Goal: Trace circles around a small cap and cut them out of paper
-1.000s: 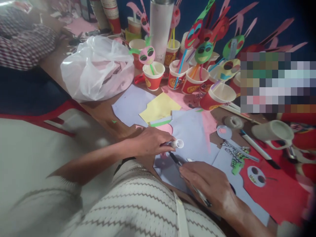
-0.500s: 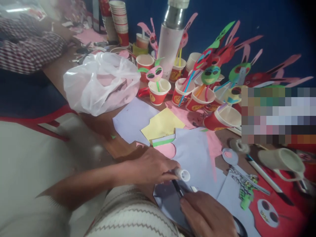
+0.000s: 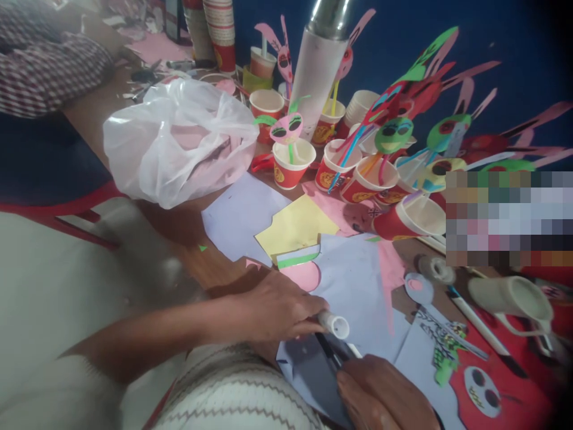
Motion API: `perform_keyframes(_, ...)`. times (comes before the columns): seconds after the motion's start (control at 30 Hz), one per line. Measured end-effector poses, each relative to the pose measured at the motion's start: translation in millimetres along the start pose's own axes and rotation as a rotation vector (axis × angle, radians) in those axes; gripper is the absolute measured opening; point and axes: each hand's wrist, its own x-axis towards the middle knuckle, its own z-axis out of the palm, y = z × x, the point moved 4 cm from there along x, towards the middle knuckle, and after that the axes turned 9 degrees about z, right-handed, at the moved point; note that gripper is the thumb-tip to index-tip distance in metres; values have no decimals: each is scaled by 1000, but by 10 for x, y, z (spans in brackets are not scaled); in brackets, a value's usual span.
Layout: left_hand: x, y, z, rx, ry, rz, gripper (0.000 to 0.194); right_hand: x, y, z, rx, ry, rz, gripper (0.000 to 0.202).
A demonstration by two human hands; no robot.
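My left hand [image 3: 284, 307] is closed around a rolled white paper tube [image 3: 336, 325], whose open end points right. Just below the tube is a pair of scissors [image 3: 330, 351], gripped by my right hand [image 3: 385, 391]. Its dark blades reach toward the tube's end; whether they touch it is hard to tell. Under both hands lie sheets of pale lilac paper [image 3: 353, 280]. A pink paper oval [image 3: 304, 276] and a green-and-white strip [image 3: 298, 257] rest just beyond my left hand.
Red paper cups [image 3: 293, 170] with paper-faced straw figures line the back around a tall bottle [image 3: 316, 77]. A white plastic bag [image 3: 179, 143] sits at left, near a person's checked sleeve [image 3: 58, 71]. At right are a mug [image 3: 510, 298], a marker [image 3: 478, 322] and red paper [image 3: 532, 382].
The tube and the scissors have shifted slightly right, and my right hand is a little lower. The view has tilted a little; both hands keep their hold.
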Motion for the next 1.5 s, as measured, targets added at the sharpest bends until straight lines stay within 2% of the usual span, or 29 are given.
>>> perform_keyframes(0.1,-1,-15,18,-19,2,-20,29,-41,51,-50,34,11,40,15)
perform_keyframes(0.2,1,-19,39,-75,1,-33,26,-98,102,-92,96,-93,96,23)
perform_keyframes(0.3,5,-16,34,-101,2,-50,23,-199,162,-109,158,-144,150,24)
perform_keyframes(0.43,7,3,-1,-70,21,-44,19,-356,265,-63,192,-67,217,31)
perform_keyframes(0.57,8,11,-8,-70,19,-41,18,-384,353,-31,294,7,310,32)
perform_keyframes(0.8,-6,-4,19,-27,38,-31,20,-289,478,-27,356,11,575,18)
perform_keyframes(0.97,-17,-14,58,-20,44,-14,24,-243,542,-21,306,42,727,7)
perform_keyframes(1.27,-16,10,51,-26,4,-14,29,-180,609,-38,152,17,753,17)
perform_keyframes(1.5,-39,-2,75,5,9,-15,29,-32,637,-24,191,-24,787,18)
